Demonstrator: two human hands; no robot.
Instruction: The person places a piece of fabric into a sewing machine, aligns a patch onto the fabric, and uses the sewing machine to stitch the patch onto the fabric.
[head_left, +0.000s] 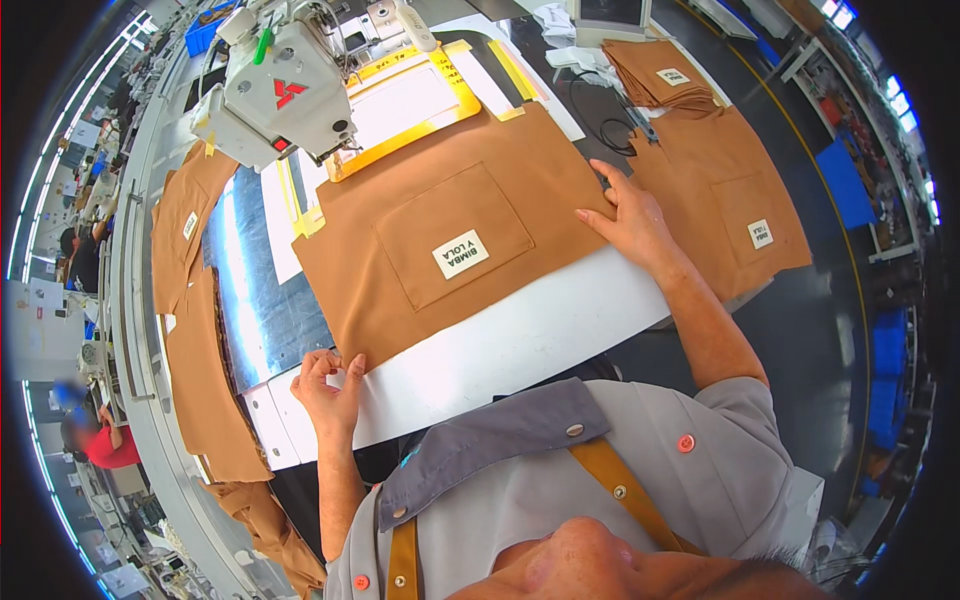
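A brown fabric panel (350,290) lies across the white work surface in front of me, its far edge by the yellow-edged clamp frame (400,150) of the sewing machine (285,95). A stitched square pocket (490,205) with a white label (460,254) sits on the panel. At the panel's near left corner, my left hand (332,400) has its fingers curled and pinches the edge. My right hand (632,215) rests on the right edge, thumb and forefinger spread apart on the cloth; its other fingers are partly hidden.
More brown labelled panels hang at the left (205,370) and lie to the right (715,190), with a folded brown stack (655,75) behind. A black cable (605,125) and scissors-like tool (640,122) lie near that stack. Another person in red (110,445) sits far left.
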